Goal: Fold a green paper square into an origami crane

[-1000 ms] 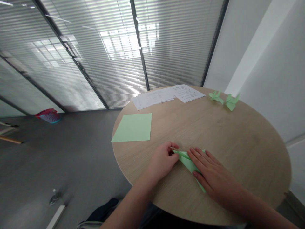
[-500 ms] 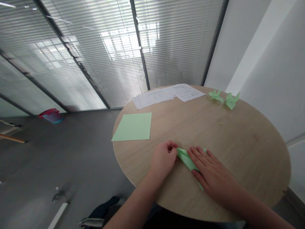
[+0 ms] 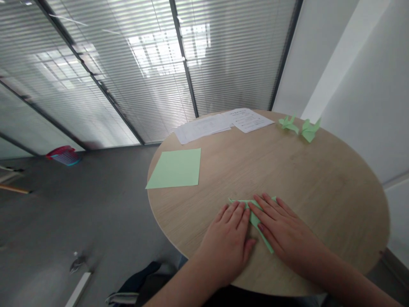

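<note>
A partly folded green paper (image 3: 259, 224) lies on the round wooden table (image 3: 319, 183) near its front edge. My left hand (image 3: 230, 238) rests flat on the paper's left part, fingers stretched out together. My right hand (image 3: 284, 232) lies flat over the paper's right part, fingers spread. Both hands press the paper down, and only a thin strip of it shows between them.
A flat green paper sheet (image 3: 175, 169) lies at the table's left edge. White printed sheets (image 3: 220, 123) lie at the far side. Two folded green paper figures (image 3: 300, 127) stand at the far right. A red basket (image 3: 64, 155) sits on the grey floor.
My left hand went from pinching the paper's left tip to lying flat on the paper, fingers stretched out. My right hand stayed flat on the paper.
</note>
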The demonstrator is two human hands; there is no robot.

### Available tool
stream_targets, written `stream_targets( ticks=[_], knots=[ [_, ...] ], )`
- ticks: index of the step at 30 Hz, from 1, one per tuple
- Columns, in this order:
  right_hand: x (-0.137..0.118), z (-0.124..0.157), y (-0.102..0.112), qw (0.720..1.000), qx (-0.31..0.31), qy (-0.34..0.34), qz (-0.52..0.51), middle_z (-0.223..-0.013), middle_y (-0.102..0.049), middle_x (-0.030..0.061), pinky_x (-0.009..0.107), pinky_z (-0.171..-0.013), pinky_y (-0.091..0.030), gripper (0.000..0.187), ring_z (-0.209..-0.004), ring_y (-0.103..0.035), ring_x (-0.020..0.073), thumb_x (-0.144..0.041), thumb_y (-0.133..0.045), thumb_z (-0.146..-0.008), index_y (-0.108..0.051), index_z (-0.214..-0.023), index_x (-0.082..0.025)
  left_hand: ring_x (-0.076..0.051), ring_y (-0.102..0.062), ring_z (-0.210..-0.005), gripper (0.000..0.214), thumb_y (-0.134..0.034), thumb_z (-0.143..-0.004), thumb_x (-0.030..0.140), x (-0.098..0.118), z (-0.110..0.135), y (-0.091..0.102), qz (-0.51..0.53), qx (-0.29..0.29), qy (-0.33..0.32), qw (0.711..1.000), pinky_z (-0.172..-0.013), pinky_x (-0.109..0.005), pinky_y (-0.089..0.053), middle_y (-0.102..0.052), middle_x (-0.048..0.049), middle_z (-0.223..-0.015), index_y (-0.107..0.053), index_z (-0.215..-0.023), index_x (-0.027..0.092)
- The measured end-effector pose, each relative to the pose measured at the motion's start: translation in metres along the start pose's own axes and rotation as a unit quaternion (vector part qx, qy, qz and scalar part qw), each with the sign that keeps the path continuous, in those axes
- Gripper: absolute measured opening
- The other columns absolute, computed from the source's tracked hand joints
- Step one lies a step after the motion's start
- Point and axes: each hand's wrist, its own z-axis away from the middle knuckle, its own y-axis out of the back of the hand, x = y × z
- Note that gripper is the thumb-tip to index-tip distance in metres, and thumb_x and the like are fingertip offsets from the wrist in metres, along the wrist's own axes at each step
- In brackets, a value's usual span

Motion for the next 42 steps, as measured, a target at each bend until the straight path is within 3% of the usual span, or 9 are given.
stream_targets(
  ticks=[7,10,12,14,16,24,28,31,42],
  knots=[
    [-0.001,0.001,0.003,1.0,-0.006,-0.003,-0.003,-0.155,-0.052,0.0128,0.06,-0.115,-0.041,0.05,-0.144,-0.047,0.0321,-0.025,-0.036,-0.104,-0.051,-0.151,-0.019,-0.033,-0.039,-0.149,0.065,-0.046,-0.102,0.051,-0.001,0.006,0.008,0.02,-0.023,0.025,0.999,-0.123,-0.053,-0.032,-0.044,-0.0175,-0.16,-0.045,-0.151,0.009],
    [-0.001,0.001,0.004,1.0,-0.009,0.0,-0.001,-0.154,-0.052,0.0129,0.061,-0.114,-0.042,0.05,-0.144,-0.047,0.0329,-0.027,-0.035,-0.105,-0.051,-0.151,-0.019,-0.032,-0.049,-0.141,0.054,-0.051,-0.101,0.044,-0.006,0.006,0.014,0.044,0.012,0.037,0.998,-0.118,-0.053,-0.039,-0.054,-0.0153,-0.152,-0.053,-0.145,0.014],
    [-0.001,0.001,0.005,1.0,-0.014,-0.002,-0.005,-0.155,-0.052,0.0115,0.06,-0.114,-0.042,0.05,-0.144,-0.047,0.0325,-0.028,-0.035,-0.105,-0.05,-0.152,-0.02,-0.031,-0.059,-0.128,0.043,-0.05,-0.101,0.034,-0.014,0.0,0.02,0.064,0.059,0.1,0.991,-0.11,-0.051,-0.048,-0.063,-0.015,-0.14,-0.058,-0.138,0.015],
    [-0.001,0.001,0.004,1.0,-0.016,-0.008,-0.012,-0.156,-0.051,0.0104,0.059,-0.116,-0.041,0.05,-0.145,-0.046,0.0315,-0.029,-0.036,-0.105,-0.048,-0.154,-0.021,-0.031,-0.064,-0.119,0.039,-0.049,-0.1,0.03,-0.023,-0.011,0.026,0.095,0.095,0.186,0.973,-0.104,-0.052,-0.05,-0.069,-0.0157,-0.129,-0.061,-0.134,0.014],
    [0.0,0.002,0.003,1.0,-0.011,-0.017,-0.018,-0.156,-0.051,0.0103,0.058,-0.117,-0.04,0.052,-0.145,-0.046,0.0299,-0.029,-0.037,-0.105,-0.043,-0.157,-0.021,-0.03,-0.068,-0.11,0.043,-0.055,-0.097,0.029,-0.031,-0.024,0.029,0.162,0.077,0.229,0.957,-0.097,-0.048,-0.053,-0.072,-0.015,-0.122,-0.059,-0.137,0.014],
    [0.0,0.004,-0.002,1.0,0.004,-0.021,-0.013,-0.157,-0.049,0.0089,0.056,-0.117,-0.04,0.059,-0.146,-0.045,0.0278,-0.029,-0.036,-0.106,-0.025,-0.164,-0.023,-0.02,-0.069,-0.079,0.029,-0.057,-0.089,0.017,-0.039,-0.053,0.024,0.405,0.041,0.277,0.87,-0.074,-0.032,-0.054,-0.075,-0.0055,-0.088,-0.069,-0.115,0.015],
    [0.0,0.004,-0.002,1.0,0.006,-0.019,-0.011,-0.157,-0.049,0.009,0.057,-0.117,-0.041,0.06,-0.146,-0.046,0.0281,-0.03,-0.036,-0.106,-0.023,-0.164,-0.022,-0.014,-0.059,-0.057,0.033,-0.057,-0.085,0.014,-0.037,-0.054,0.024,0.477,-0.005,0.323,0.817,-0.048,-0.023,-0.045,-0.07,-0.0019,-0.075,-0.067,-0.117,0.014],
    [0.001,0.005,-0.002,1.0,0.008,-0.017,-0.009,-0.158,-0.049,0.0092,0.056,-0.117,-0.04,0.061,-0.146,-0.046,0.0278,-0.031,-0.037,-0.106,-0.022,-0.164,-0.023,-0.013,-0.058,-0.054,0.029,-0.054,-0.087,0.013,-0.034,-0.056,0.025,0.496,-0.01,0.351,0.794,-0.043,-0.02,-0.042,-0.067,-0.0015,-0.069,-0.069,-0.113,0.013],
    [0.001,0.004,-0.004,1.0,0.017,-0.015,0.001,-0.156,-0.051,0.0096,0.056,-0.116,-0.041,0.059,-0.145,-0.047,0.0283,-0.03,-0.037,-0.106,-0.027,-0.163,-0.021,-0.011,-0.056,-0.048,0.025,-0.053,-0.085,0.01,-0.031,-0.06,0.014,0.47,0.051,0.382,0.794,-0.04,-0.019,-0.039,-0.066,0.0004,-0.063,-0.074,-0.098,0.016]
  ],
)
